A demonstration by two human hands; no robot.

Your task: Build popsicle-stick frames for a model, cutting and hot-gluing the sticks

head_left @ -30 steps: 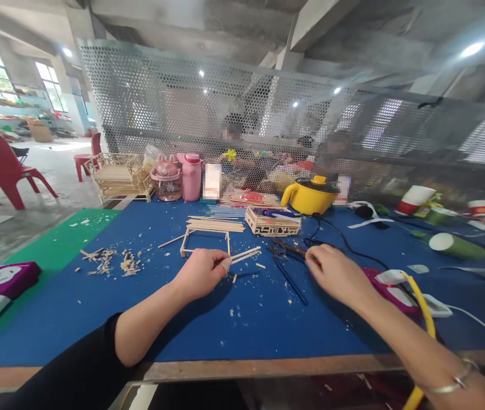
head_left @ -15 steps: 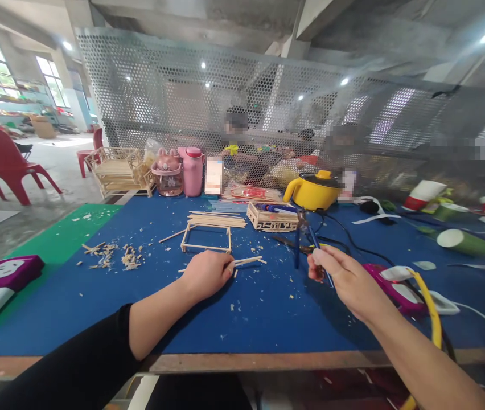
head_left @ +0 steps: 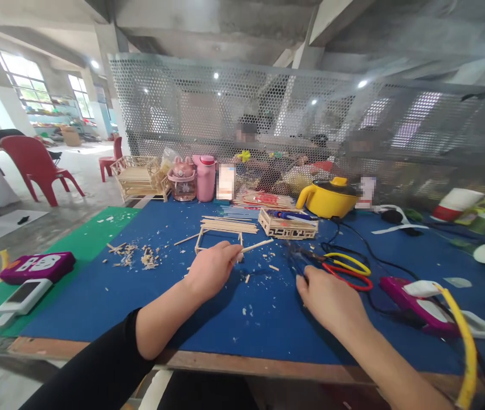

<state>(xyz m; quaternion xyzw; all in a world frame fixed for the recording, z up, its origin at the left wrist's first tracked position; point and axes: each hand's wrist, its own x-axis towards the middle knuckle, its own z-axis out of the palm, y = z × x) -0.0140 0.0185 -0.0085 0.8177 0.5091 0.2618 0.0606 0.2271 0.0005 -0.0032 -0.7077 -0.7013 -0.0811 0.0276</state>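
Observation:
My left hand [head_left: 214,267] is closed around a thin wooden stick [head_left: 262,245], which points out to the right between thumb and fingers. Just behind that hand a small rectangular stick frame [head_left: 220,230] stands on the blue mat, its near side partly covered. My right hand [head_left: 330,296] is low over the mat, fingers curled on the blue-handled pliers [head_left: 297,255]; motion smears the tool, and its jaws are unclear. Scissors with red and yellow handles [head_left: 349,272] lie right beyond my right hand. Short offcuts [head_left: 247,278] are scattered between the hands.
A bundle of sticks [head_left: 229,225] and a small wooden crate [head_left: 287,228] holding a blue tool lie behind. Farther back stand a pink bottle [head_left: 205,177] and yellow pot [head_left: 330,199]. Cut scraps [head_left: 127,253] lie left; a purple power strip [head_left: 417,307] and cables lie right.
My right hand has lowered toward the mat with the pliers, which tipped from upright to lying lower. My left hand has lifted the stick slightly. The view has shifted left.

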